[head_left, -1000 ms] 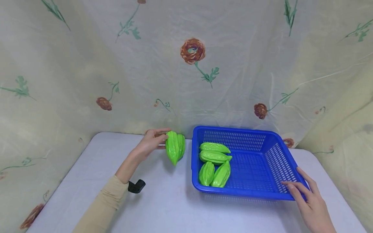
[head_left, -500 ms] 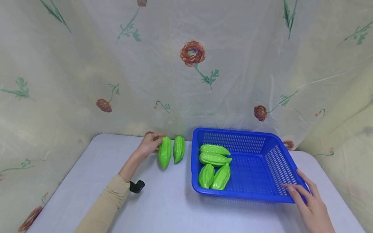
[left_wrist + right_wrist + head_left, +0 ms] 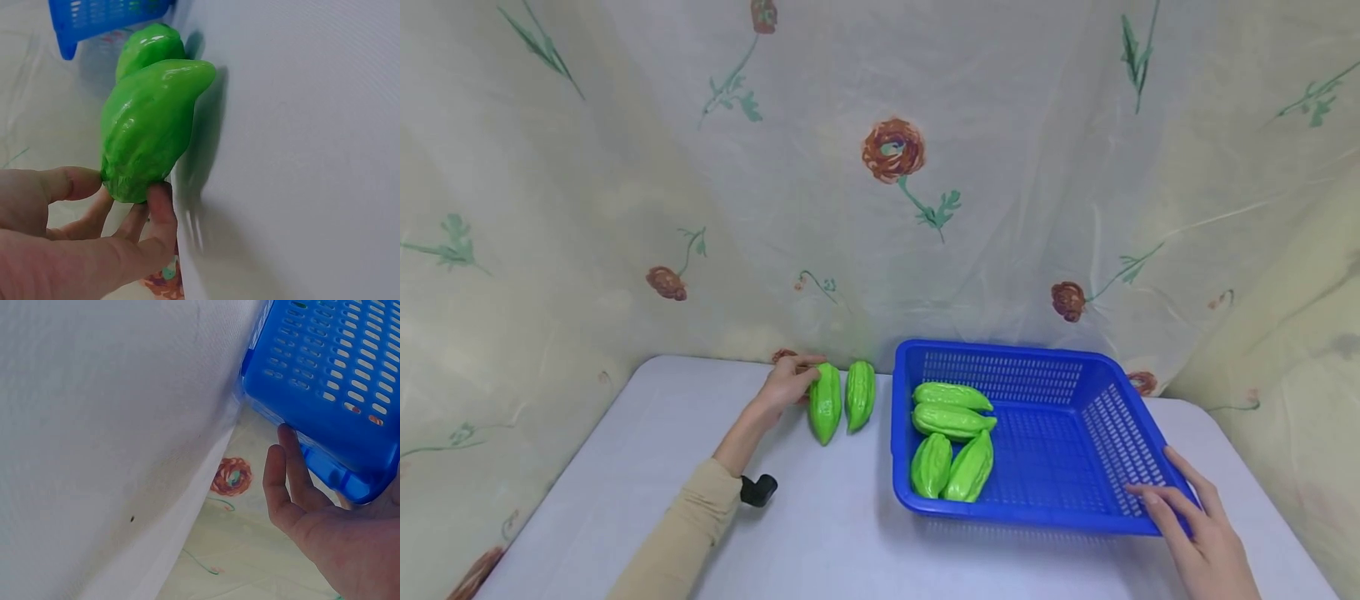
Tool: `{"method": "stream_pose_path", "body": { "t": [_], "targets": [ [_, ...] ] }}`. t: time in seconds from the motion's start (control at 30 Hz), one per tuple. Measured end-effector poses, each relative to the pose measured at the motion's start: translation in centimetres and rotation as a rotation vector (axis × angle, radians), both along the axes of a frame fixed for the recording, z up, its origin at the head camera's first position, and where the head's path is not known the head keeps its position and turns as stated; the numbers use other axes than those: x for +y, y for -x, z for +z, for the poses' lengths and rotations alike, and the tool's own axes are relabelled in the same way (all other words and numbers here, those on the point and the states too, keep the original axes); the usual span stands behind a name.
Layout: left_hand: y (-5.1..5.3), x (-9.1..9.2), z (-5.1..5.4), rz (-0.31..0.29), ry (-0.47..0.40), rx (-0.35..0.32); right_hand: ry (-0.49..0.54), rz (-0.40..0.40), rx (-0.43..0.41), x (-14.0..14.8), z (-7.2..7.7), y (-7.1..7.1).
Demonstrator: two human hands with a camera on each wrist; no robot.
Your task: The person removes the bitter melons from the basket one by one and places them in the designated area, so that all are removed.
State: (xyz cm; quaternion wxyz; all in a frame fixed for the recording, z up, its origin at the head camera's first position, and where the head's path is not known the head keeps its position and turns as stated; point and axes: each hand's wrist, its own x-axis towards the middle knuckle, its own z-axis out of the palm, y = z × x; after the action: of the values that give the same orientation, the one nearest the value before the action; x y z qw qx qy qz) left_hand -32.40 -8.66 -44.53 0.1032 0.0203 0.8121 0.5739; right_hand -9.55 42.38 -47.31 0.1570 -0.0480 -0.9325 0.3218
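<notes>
Near the table's back edge, my left hand pinches the blunt end of a bright green, ridged bitter melon between thumb and fingertips. Its pointed end faces me, and in the left wrist view this bitter melon sits low over the white surface. A second bitter melon lies just right of it, a narrow gap between them. To the right stands a blue plastic basket with several bitter melons along its left side. My right hand grips the basket's near right corner, thumb and fingers either side of the rim.
The white table ends close behind the melons, against a flowered curtain. A black device is attached at the left wrist, beside the beige sleeve.
My left hand has brought its bitter melon leftward and down, from overlapping the second one to lying beside it. My right hand stays on the basket. The head view has tilted up slightly.
</notes>
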Motion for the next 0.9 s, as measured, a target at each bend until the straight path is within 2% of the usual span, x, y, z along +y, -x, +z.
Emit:
{"method": "stream_pose_path", "body": {
  "t": [0.47, 0.73, 0.9],
  "targets": [
    [0.7, 0.8, -1.0, 0.064, -0.004, 0.036, -0.063, -0.002, 0.076, 0.4, -1.4, 0.1],
    [0.6, 1.2, -0.9, 0.071, 0.031, 0.049, -0.032, -0.006, 0.026, 0.5, -1.1, 0.4],
    [0.4, 1.4, -0.9, 0.092, 0.052, 0.057, -0.041, -0.013, 0.053, 0.5, -1.3, 0.3]
  ]
}}
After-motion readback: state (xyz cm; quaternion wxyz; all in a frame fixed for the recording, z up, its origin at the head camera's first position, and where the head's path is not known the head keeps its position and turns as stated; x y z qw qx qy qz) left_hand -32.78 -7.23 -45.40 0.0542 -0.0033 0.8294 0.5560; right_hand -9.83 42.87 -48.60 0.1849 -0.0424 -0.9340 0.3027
